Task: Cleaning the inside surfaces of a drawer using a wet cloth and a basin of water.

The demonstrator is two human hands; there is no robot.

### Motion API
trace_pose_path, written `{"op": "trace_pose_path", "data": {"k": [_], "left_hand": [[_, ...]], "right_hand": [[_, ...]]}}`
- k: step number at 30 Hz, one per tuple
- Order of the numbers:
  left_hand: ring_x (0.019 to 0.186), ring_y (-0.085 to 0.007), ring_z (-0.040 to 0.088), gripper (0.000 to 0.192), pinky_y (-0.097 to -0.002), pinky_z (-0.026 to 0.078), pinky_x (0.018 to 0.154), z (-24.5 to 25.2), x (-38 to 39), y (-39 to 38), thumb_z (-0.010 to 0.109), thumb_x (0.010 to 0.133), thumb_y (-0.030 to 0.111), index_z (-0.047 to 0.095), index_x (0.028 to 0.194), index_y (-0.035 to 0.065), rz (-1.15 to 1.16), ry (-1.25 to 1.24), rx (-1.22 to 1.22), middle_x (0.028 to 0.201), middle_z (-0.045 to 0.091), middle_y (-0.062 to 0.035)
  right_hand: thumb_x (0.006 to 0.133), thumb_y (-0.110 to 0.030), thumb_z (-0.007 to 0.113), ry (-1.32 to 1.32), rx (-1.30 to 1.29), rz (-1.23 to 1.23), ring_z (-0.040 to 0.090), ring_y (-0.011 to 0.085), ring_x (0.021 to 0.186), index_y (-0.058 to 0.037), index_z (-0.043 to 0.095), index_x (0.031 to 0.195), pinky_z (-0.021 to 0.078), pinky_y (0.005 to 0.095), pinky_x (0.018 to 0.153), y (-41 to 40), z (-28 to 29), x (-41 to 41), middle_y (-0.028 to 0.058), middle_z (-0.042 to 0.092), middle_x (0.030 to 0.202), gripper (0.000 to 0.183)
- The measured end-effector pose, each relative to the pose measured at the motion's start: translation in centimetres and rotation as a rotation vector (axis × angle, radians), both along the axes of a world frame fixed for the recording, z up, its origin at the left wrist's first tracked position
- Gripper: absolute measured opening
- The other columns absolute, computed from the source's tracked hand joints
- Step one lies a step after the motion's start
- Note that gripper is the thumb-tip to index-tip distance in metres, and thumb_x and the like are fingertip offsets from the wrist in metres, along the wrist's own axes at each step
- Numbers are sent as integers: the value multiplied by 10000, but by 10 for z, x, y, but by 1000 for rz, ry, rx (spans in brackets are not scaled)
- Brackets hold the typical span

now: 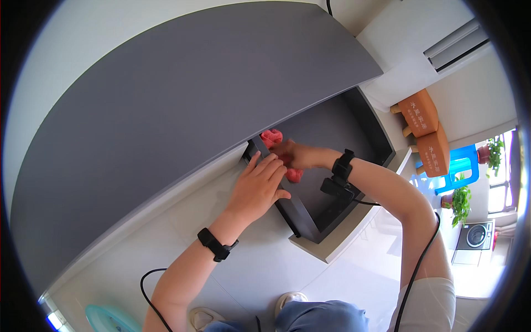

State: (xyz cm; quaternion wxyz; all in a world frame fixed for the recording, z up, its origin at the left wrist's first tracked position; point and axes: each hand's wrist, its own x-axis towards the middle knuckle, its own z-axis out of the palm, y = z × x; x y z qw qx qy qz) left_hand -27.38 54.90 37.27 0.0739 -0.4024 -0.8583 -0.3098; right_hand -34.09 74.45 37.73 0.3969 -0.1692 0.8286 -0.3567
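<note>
A dark grey drawer (pixel 332 124) is pulled out from under a grey tabletop (pixel 199 83). Inside it, my right hand (pixel 302 153) is closed around a red cloth (pixel 272 137), pressed close to the drawer's near side wall (pixel 305 213). Parts of the cloth bulge out on both sides of the slightly blurred fingers, which hide its middle. My left hand (pixel 258 186) lies over the top edge of that same wall, fingers bent across the rim and thumb spread apart. Both wrists carry black straps, and a small black device hangs from the right one.
Orange stools (pixel 419 114) and a blue plastic stool (pixel 462 166) stand to the right, with potted plants (pixel 460 203) beyond. A light blue-green basin (pixel 108 319) is at lower left. Black cables run along both arms. A pale drawer front (pixel 319 251) juts out over the floor tiles.
</note>
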Motion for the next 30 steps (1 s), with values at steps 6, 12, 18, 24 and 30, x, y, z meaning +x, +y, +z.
{"op": "trace_pose_path", "data": {"k": [6,12,18,24,30], "left_hand": [[1205,-241,430,486,-438,302,1063,4,1,-2,635,756,406,528,1064,46,6,19,-6,1139,518,-72],[1213,-235,417,473,-435,304,1061,-5,0,1,632,752,416,524,1044,59,22,56,2,1119,506,-61],[1213,-245,422,470,-441,304,1066,-4,0,2,624,754,430,541,1032,61,10,43,-18,1131,515,-64],[1204,-247,436,473,-445,313,1064,-5,1,2,625,747,432,548,1014,48,29,42,7,1125,528,-66],[1195,-251,442,468,-452,328,1055,-4,1,4,646,733,411,550,1008,45,23,17,-5,1116,532,-71]], "right_hand": [[737,-22,569,-194,171,288,564,268,963,-24,591,1132,445,339,815,30,3,35,170,593,1096,396],[836,-129,535,-453,428,586,553,269,1010,-154,603,1199,421,351,877,42,13,77,96,617,1113,370],[817,-202,567,-415,361,791,578,265,961,-130,610,1175,444,352,828,90,-28,55,121,616,1110,368],[737,-241,613,-64,1130,910,583,295,1038,-56,564,1170,456,337,870,207,-9,-6,150,616,1104,474],[734,-69,536,528,553,-460,559,313,1097,-156,443,1348,438,343,909,181,-45,-31,204,581,1165,627]]}}
